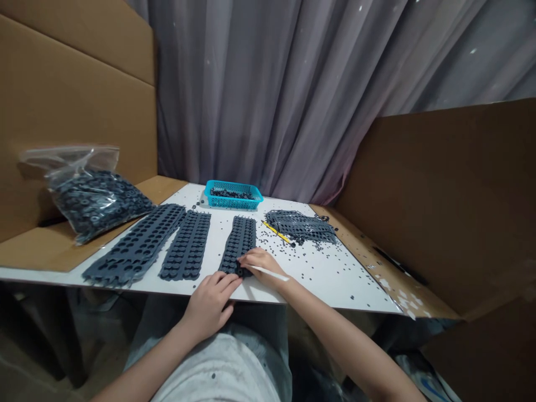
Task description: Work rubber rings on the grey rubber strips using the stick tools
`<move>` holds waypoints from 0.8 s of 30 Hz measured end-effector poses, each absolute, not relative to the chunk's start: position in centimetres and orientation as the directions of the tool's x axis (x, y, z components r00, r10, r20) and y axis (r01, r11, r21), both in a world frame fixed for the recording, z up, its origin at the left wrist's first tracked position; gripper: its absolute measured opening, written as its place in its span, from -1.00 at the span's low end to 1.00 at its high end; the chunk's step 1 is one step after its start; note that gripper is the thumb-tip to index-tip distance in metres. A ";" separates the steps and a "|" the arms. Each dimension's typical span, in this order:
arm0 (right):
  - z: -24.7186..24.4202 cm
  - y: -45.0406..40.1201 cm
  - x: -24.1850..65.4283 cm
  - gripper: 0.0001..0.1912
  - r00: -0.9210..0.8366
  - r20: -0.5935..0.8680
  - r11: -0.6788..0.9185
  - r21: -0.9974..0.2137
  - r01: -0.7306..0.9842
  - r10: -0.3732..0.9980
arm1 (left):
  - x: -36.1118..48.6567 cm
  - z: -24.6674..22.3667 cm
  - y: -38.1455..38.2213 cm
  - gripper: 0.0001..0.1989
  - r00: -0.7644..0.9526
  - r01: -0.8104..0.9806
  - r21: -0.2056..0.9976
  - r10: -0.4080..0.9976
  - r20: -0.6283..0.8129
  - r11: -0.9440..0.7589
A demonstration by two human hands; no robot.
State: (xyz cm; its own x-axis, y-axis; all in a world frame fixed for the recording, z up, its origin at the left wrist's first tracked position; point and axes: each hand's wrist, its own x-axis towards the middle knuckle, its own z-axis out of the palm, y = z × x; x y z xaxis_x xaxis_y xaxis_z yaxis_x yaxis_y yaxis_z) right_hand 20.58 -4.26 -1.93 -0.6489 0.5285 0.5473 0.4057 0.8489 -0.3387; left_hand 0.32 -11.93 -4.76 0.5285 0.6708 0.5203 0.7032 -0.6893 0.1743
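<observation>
A narrow black rubber strip full of round parts lies on the white table, running away from me. My left hand rests at the table's front edge, its fingertips touching the strip's near end. My right hand presses on that same end and holds a thin white stick that points right. Two wider black strips lie to the left of it.
A blue basket with black parts stands at the back. A heap of punched strips and a yellow pencil lie right of centre, with small black bits scattered around. A clear bag of black rings sits left. Cardboard walls flank the table.
</observation>
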 end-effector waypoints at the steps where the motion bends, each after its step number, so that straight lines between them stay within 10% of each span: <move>1: -2.0 -4.1 20.6 -0.79 -0.627 0.553 0.835 -0.356 0.419 0.550 | 0.3 -4.7 -11.9 -0.51 0.528 0.702 0.179 0.672 0.520 -0.690; 8: -1.8 -4.5 21.1 -0.81 -0.359 0.594 0.691 -0.561 0.457 0.720 | 0.3 -4.8 -11.9 -0.49 0.532 0.696 0.189 0.674 0.513 -0.693; 14: -1.3 -5.9 21.3 -0.80 -0.446 0.425 0.535 -0.831 0.154 0.788 | 0.3 -4.7 -12.0 -0.48 0.535 0.704 0.163 0.667 0.519 -0.691; 24: -1.4 -5.7 21.5 -0.77 -0.462 0.403 0.513 -0.847 0.139 0.790 | 0.2 -4.6 -12.0 -0.50 0.544 0.701 0.161 0.667 0.509 -0.694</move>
